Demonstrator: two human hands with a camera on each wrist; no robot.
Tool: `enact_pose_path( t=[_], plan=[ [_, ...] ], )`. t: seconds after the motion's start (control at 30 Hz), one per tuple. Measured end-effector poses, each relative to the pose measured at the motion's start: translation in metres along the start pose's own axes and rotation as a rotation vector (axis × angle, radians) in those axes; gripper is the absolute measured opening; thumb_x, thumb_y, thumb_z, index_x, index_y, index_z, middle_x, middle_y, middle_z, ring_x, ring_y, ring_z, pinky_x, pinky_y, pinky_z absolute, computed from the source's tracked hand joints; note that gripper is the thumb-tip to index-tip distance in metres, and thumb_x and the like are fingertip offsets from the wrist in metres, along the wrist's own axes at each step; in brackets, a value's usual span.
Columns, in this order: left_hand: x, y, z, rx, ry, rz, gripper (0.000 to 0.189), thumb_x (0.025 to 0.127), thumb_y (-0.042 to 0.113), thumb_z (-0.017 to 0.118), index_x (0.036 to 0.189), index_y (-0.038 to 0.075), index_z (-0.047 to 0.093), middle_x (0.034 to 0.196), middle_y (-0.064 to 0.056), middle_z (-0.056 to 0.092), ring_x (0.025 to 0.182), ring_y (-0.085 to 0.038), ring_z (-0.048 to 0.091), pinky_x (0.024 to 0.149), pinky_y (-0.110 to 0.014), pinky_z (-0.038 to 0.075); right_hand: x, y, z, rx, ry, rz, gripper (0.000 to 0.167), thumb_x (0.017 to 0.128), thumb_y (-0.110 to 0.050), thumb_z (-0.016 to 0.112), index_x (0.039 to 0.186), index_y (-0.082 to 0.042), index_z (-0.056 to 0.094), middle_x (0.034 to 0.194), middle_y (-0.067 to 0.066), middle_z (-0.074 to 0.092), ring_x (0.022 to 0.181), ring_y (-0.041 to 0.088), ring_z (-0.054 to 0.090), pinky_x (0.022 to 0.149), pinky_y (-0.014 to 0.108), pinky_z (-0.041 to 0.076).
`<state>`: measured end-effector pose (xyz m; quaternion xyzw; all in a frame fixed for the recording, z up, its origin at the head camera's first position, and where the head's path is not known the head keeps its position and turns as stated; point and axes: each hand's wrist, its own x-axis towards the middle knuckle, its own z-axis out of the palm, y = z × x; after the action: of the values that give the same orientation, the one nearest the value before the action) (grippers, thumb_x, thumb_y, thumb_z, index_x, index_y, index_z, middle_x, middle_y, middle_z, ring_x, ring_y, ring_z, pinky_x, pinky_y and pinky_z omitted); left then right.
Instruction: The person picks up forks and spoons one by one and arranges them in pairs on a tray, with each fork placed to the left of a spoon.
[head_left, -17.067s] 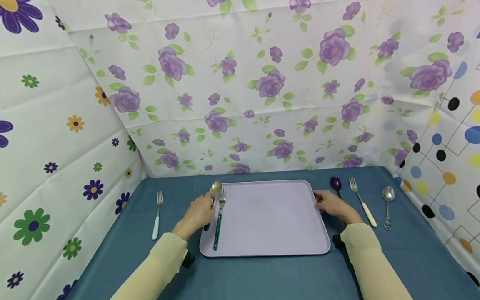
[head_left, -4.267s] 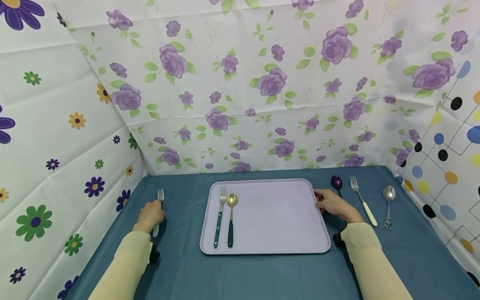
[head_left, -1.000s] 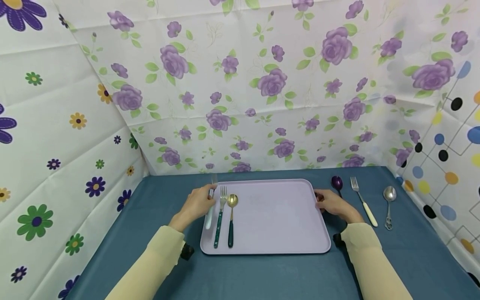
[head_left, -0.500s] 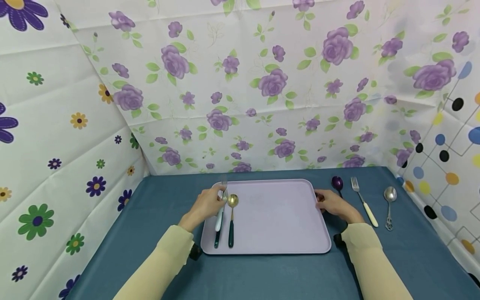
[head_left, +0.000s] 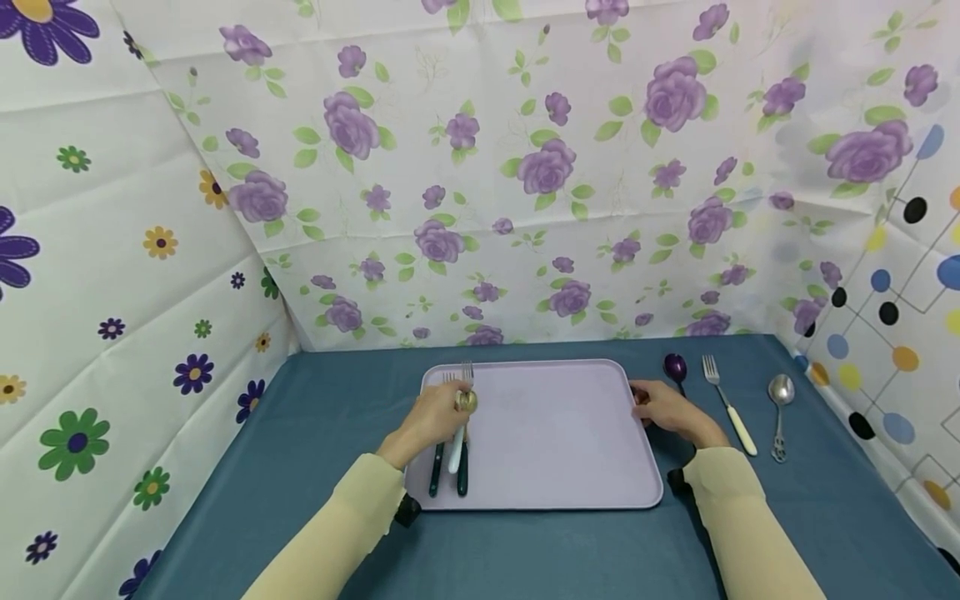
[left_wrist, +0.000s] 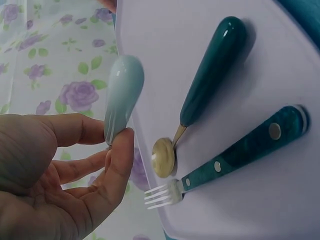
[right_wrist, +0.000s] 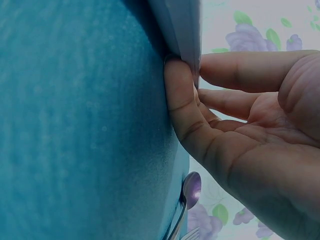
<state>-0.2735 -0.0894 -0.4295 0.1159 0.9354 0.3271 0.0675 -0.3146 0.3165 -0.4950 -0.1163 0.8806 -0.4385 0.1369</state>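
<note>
My left hand (head_left: 429,417) pinches a fork (head_left: 456,457) with a pale blue handle over the left part of the lilac tray (head_left: 562,442). In the left wrist view, finger and thumb meet near the top of that handle, and the fork stands clear of the tray. Below it lie a green-handled fork (left_wrist: 240,150) and a gold spoon (left_wrist: 215,75) with a dark green handle. At the tray's right edge, my right hand (head_left: 670,408) pinches the rim, one digit beneath and one on the other side, as the right wrist view shows.
To the right of the tray lie a purple spoon (head_left: 675,367), partly hidden by the right hand, a cream-handled fork (head_left: 731,408) and a silver spoon (head_left: 780,408). A blue-green cloth (head_left: 300,433) covers the table. Patterned sheets (head_left: 525,208) rise behind and at both sides.
The left hand took the pale blue fork from the cloth at left and carried it rightward across the tray's left edge. Earlier, the gold spoon came onto the tray. The right hand stays put.
</note>
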Motion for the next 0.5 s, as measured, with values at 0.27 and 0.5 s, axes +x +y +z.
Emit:
enact_pose_path(
  t=[0.27, 0.5],
  plan=[
    [0.003, 0.004, 0.009, 0.021, -0.031, 0.004, 0.047, 0.094, 0.001, 0.067, 0.141, 0.0, 0.06, 0.1, -0.018, 0.072, 0.059, -0.019, 0.068, 0.05, -0.028, 0.055, 0.0, 0.0, 0.001, 0.013, -0.007, 0.016, 0.059, 0.094, 0.008, 0.057, 0.148, 0.022, 0.036, 0.093, 0.014, 0.054, 0.085, 0.026, 0.057, 0.074, 0.039, 0.058],
    [0.005, 0.01, 0.016, 0.011, -0.059, 0.027, 0.047, 0.093, -0.001, 0.064, 0.14, -0.003, 0.059, 0.073, -0.006, 0.061, 0.051, -0.017, 0.066, 0.048, -0.027, 0.053, -0.001, -0.002, 0.0, 0.02, -0.01, 0.031, 0.061, 0.094, 0.008, 0.056, 0.149, 0.022, 0.034, 0.094, 0.015, 0.053, 0.086, 0.026, 0.057, 0.075, 0.039, 0.059]
  ],
)
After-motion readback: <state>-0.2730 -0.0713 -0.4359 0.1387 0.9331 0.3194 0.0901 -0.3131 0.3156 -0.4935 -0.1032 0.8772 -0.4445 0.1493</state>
